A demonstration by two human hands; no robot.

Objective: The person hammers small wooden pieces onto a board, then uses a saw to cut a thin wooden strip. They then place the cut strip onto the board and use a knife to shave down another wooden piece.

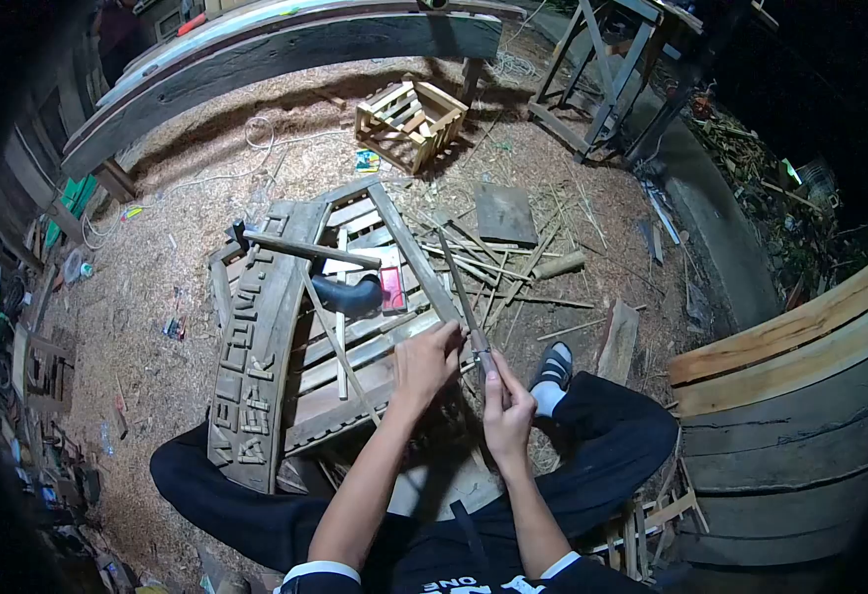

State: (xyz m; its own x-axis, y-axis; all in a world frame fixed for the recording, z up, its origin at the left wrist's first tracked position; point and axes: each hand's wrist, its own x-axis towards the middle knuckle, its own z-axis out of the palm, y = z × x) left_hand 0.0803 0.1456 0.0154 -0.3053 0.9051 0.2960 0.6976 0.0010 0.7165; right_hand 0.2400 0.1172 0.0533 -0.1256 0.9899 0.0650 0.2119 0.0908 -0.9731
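My right hand [508,404] is wrapped round the handle of a long narrow knife [457,275], whose blade points up and away from me. Just left of the handle, my left hand [427,363] is closed, its fingertips close to the base of the blade; whatever they pinch is too small to make out. Under and beyond my hands lies a slatted wooden frame [421,247]. A board with raised wooden letters [256,361] rests along its left side. On the frame are a hammer [310,249], a dark curved object [348,297] and a red and white box [392,287].
A wooden crate [411,127] stands ahead near a long bench [286,69]. Sticks and a square board [504,213] lie on the shavings-covered ground. At right are a trestle [607,79] and large planks [780,436]. My sandalled foot [553,374] is beside the frame.
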